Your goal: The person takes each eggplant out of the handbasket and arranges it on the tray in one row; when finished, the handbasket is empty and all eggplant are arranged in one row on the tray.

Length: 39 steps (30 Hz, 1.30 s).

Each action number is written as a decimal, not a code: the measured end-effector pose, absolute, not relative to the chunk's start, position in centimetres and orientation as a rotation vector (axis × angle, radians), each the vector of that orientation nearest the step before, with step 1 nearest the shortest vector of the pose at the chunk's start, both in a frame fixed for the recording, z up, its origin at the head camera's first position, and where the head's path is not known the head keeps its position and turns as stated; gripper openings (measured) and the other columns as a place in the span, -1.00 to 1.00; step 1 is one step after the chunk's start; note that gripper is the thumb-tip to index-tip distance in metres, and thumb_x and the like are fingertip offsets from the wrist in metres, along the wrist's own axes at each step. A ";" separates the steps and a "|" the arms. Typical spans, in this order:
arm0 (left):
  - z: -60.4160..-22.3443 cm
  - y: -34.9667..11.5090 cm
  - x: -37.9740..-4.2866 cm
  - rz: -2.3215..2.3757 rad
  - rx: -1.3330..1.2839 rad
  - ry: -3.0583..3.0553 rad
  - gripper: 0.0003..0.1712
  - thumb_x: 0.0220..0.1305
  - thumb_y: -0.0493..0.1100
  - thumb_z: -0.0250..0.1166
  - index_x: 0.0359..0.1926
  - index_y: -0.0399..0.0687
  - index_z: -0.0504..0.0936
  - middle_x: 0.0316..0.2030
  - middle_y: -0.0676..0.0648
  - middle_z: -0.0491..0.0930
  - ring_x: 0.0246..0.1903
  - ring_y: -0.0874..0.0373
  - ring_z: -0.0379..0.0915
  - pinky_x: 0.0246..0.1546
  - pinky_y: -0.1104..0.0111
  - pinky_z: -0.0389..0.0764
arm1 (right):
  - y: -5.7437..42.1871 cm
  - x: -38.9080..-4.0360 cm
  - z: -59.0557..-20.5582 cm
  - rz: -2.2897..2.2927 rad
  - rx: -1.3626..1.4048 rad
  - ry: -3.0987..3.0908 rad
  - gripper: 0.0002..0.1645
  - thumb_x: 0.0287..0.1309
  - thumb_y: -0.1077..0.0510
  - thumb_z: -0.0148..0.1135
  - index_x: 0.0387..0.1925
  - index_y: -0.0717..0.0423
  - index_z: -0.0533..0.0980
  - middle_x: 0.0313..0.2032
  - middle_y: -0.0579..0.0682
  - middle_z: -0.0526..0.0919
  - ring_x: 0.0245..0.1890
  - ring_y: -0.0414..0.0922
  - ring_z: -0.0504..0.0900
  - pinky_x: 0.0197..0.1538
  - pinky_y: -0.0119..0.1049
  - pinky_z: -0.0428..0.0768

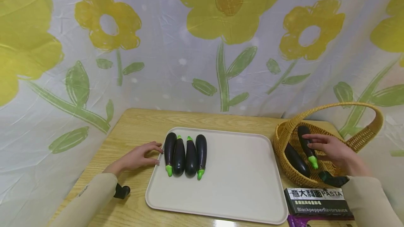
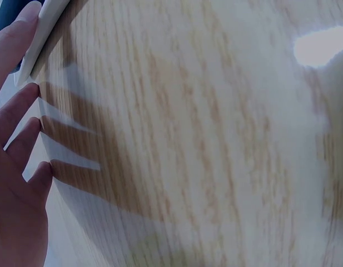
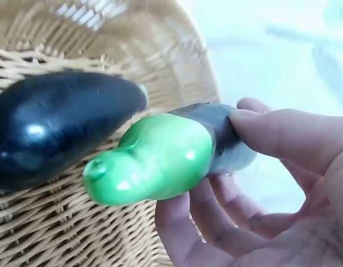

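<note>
In the head view my right hand (image 1: 336, 151) is inside the wicker basket (image 1: 280, 162) and grips a dark eggplant (image 1: 303, 141) with a green cap. The right wrist view shows thumb and fingers round this eggplant's dark body, its green cap (image 3: 160, 158) pointing away from the palm. A second eggplant (image 1: 296, 160) lies beside it in the basket. My left hand (image 1: 139, 157) is at the left rim of a white tray (image 1: 240, 174), fingers loosely extended and holding nothing. Several eggplants (image 1: 190, 158) lie side by side on the tray's left part, close to those fingertips.
The basket's tall handle (image 1: 341, 104) arches over the right arm. A black pasta box (image 1: 315, 202) and a purple packet (image 1: 296, 221) lie in front of the basket. Wooden table (image 1: 139, 122) surrounds the tray, and a flowered cloth (image 1: 170, 62) hangs behind.
</note>
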<state>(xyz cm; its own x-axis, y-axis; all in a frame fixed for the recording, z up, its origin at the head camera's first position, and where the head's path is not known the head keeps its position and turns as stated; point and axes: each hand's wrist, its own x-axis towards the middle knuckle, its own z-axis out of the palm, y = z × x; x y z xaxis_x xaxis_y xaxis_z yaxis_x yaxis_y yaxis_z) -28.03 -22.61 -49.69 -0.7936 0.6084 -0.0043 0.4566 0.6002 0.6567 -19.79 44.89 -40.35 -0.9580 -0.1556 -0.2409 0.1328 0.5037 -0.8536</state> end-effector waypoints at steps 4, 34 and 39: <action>-49.6 -22.6 -28.0 0.977 0.877 2.598 -0.55 0.23 0.08 0.37 0.10 0.09 0.59 0.35 -0.26 0.32 0.41 -0.30 -0.01 0.35 -0.22 0.06 | 44.1 -18.8 -39.3 -1.366 -0.034 2.545 -0.37 0.48 0.05 0.00 0.38 0.35 0.20 0.38 0.45 0.08 0.10 -0.23 0.44 0.07 0.09 0.59; -49.9 -22.7 -28.2 0.972 0.882 2.605 -0.56 0.22 0.11 0.37 0.09 0.15 0.59 0.35 -0.23 0.33 0.41 -0.30 0.00 0.35 -0.22 0.07 | 36.2 -10.2 -36.5 -1.630 -0.143 2.417 -0.46 0.39 0.17 0.14 0.35 0.04 0.33 0.00 -0.01 0.52 -0.25 -0.10 0.62 -0.24 -0.13 0.69; -49.7 -22.6 -28.1 0.967 0.875 2.604 -0.56 0.21 0.10 0.38 0.09 0.13 0.60 0.35 -0.24 0.33 0.41 -0.30 0.00 0.34 -0.22 0.07 | 33.6 -11.6 -36.7 -1.634 -0.180 2.351 -0.43 0.34 0.11 0.21 0.32 0.12 0.35 0.23 0.20 0.40 0.09 -0.05 0.58 -0.06 -0.15 0.66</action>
<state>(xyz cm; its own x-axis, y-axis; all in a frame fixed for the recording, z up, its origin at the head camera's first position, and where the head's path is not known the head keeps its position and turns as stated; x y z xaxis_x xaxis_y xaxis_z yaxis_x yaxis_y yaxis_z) -28.06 -22.57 -49.67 -0.7958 0.6056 -0.0063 0.4547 0.6043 0.6543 -11.57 33.59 -36.69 -0.9554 -0.2540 -0.1507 0.0526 0.3555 -0.9332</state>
